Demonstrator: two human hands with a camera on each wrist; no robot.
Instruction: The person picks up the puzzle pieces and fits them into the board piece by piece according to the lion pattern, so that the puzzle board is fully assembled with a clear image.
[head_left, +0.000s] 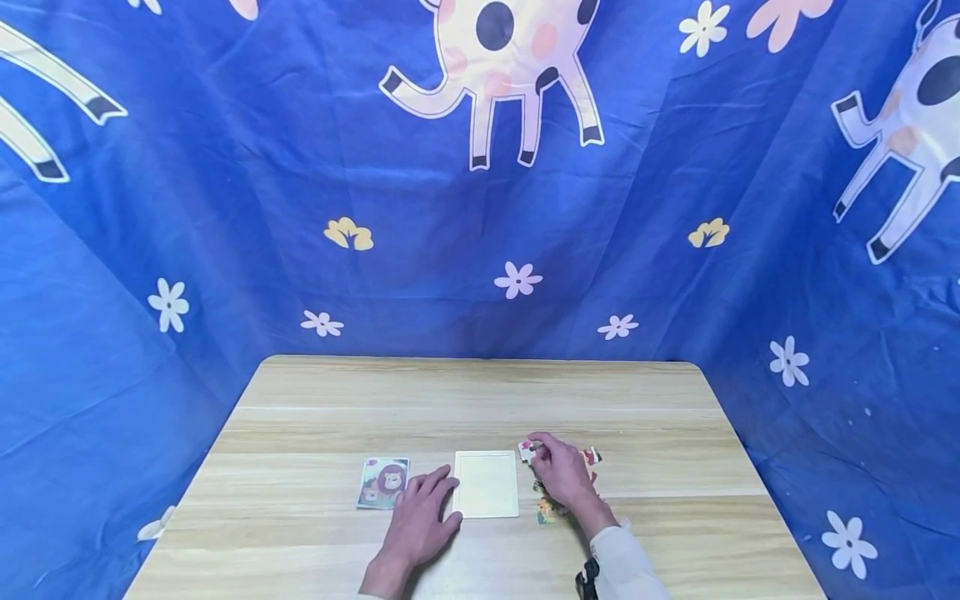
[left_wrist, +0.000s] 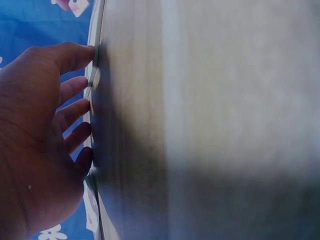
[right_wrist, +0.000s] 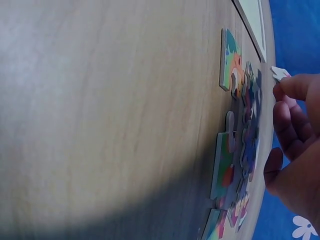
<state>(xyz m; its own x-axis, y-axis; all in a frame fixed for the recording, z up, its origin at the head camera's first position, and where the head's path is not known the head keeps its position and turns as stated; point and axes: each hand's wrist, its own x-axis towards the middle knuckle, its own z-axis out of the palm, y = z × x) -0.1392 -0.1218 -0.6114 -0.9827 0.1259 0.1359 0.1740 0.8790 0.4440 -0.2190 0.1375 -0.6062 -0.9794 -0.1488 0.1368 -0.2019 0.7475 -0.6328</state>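
Note:
My right hand [head_left: 560, 472] pinches a white jigsaw puzzle piece [head_left: 527, 451] with a pink mark between thumb and fingertips. In the right wrist view that piece [right_wrist: 280, 73] is raised off the table. Beneath and beside this hand lie several loose puzzle pieces [right_wrist: 223, 165], partly covered by it in the head view. A pale square puzzle frame [head_left: 487, 486] with a raised rim lies between the hands. Spread on the table, my left hand [head_left: 422, 517] has its fingertips at the frame's left edge. The left wrist view shows the same hand [left_wrist: 42, 125] with fingers extended, touching down.
Left of the frame lies a picture card [head_left: 384, 482] showing a lion, its corner close to the left hand. All of it rests on a wooden table [head_left: 337, 400]. Blue patterned cloth [head_left: 420, 275] hangs behind the table and at both sides.

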